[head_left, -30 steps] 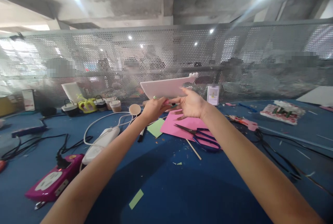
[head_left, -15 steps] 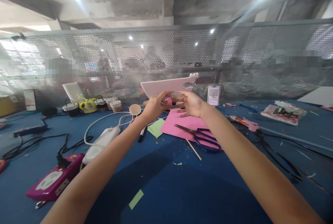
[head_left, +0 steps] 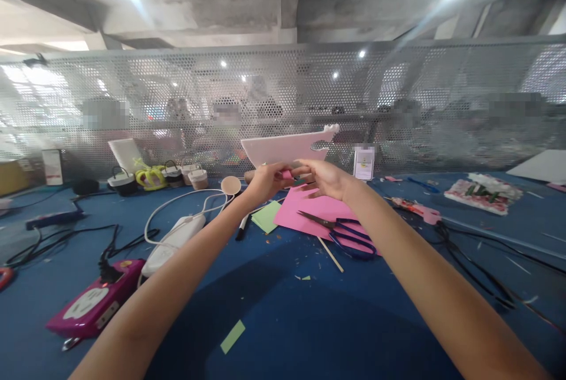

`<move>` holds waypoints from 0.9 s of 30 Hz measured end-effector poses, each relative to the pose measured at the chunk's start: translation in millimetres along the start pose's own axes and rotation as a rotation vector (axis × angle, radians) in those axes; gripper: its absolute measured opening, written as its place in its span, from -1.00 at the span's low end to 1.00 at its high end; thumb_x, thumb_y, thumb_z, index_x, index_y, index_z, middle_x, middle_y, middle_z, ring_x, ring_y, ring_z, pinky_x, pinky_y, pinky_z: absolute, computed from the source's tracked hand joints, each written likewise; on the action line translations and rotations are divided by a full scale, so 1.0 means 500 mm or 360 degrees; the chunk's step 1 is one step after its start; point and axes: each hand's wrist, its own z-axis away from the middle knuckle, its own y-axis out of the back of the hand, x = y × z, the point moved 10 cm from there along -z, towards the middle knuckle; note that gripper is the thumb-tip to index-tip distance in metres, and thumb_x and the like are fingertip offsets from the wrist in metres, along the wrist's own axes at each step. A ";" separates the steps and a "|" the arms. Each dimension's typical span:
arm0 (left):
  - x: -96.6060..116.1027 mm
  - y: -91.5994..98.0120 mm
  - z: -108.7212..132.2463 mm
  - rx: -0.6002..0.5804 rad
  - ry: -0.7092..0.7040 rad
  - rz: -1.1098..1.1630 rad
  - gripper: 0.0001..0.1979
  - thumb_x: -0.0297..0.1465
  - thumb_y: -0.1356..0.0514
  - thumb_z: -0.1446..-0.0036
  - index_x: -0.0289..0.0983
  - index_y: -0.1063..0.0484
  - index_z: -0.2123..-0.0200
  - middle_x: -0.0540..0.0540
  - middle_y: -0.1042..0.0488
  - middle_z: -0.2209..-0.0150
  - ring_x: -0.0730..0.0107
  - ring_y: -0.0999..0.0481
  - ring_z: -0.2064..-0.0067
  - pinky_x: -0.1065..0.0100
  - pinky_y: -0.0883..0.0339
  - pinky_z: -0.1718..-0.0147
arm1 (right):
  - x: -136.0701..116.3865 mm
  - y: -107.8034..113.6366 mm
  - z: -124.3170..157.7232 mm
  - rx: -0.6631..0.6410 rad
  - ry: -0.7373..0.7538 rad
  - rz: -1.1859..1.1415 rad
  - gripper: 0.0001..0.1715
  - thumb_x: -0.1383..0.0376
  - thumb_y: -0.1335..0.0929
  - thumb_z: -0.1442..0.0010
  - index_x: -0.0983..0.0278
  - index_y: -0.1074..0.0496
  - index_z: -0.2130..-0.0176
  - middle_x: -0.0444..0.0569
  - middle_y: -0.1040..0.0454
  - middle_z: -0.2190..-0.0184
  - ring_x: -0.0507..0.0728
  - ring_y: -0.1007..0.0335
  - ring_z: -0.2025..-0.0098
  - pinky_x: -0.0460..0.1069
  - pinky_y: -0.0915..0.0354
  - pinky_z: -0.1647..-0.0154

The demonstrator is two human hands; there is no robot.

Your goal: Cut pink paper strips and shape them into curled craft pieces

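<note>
My left hand (head_left: 267, 183) is closed, pinching a small pink paper piece (head_left: 287, 174) between its fingertips. From the other side, my right hand (head_left: 326, 179) meets it, thumb and forefinger at the piece's edge and the other fingers spread. Part of the piece is hidden by the fingers. Below the hands lies a pink paper sheet (head_left: 289, 212), with blue-handled scissors (head_left: 349, 235) resting open on it. Beside the sheet sit green paper squares (head_left: 266, 217) and a thin wooden stick (head_left: 331, 255). Behind the hands a white foam board (head_left: 278, 149) with a cut-out edge stands tilted.
A white power strip (head_left: 174, 244) and a purple socket block (head_left: 91, 303) with cables lie at the left. Small tubs (head_left: 198, 178) line the back. A phone (head_left: 364, 163) stands upright; a pink glue gun (head_left: 418, 210) lies right. A perforated metal screen (head_left: 283, 85) rises behind.
My hands have drawn slightly closer together around the pink paper piece, and less of it shows. The right forefinger has shifted left to it. The table things stay put.
</note>
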 end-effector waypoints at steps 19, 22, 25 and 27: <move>-0.032 -0.040 -0.003 -0.0195 0.0180 0.0759 -0.61 -0.28 -0.38 0.18 -0.34 -0.53 0.23 -0.10 -0.57 0.37 0.39 -0.53 0.34 0.28 -0.42 0.23 | -0.020 0.004 -0.003 0.0034 0.0250 0.0259 -0.48 -0.09 -0.22 -0.24 0.25 -0.49 0.22 0.13 -0.51 0.12 0.20 -0.38 0.15 0.08 -0.29 0.23; -0.034 -0.041 -0.002 -0.0196 0.0204 0.0830 -0.59 -0.28 -0.39 0.19 -0.36 -0.53 0.23 -0.12 -0.58 0.36 0.36 -0.55 0.32 0.25 -0.43 0.21 | -0.035 0.015 0.003 0.0094 0.0354 0.0391 -0.48 -0.10 -0.28 -0.19 0.26 -0.52 0.25 0.12 -0.52 0.14 0.19 -0.42 0.19 0.07 -0.28 0.26; -0.033 -0.037 -0.002 -0.0171 0.0184 0.0781 -0.60 -0.30 -0.38 0.18 -0.36 -0.53 0.23 -0.12 -0.59 0.34 0.34 -0.55 0.28 0.25 -0.43 0.18 | -0.045 0.013 0.005 0.0048 0.0480 0.0500 -0.57 -0.05 -0.39 -0.10 0.24 -0.57 0.27 0.07 -0.54 0.24 0.15 -0.43 0.26 0.03 -0.27 0.31; -0.035 -0.032 -0.001 -0.0135 0.0202 0.0710 -0.63 -0.35 -0.37 0.17 -0.35 -0.53 0.23 -0.12 -0.59 0.33 0.35 -0.55 0.28 0.27 -0.44 0.20 | -0.051 0.009 0.007 0.0008 0.0571 0.0529 -0.64 0.02 -0.45 -0.03 0.24 -0.59 0.31 0.03 -0.55 0.32 0.10 -0.40 0.33 0.00 -0.25 0.35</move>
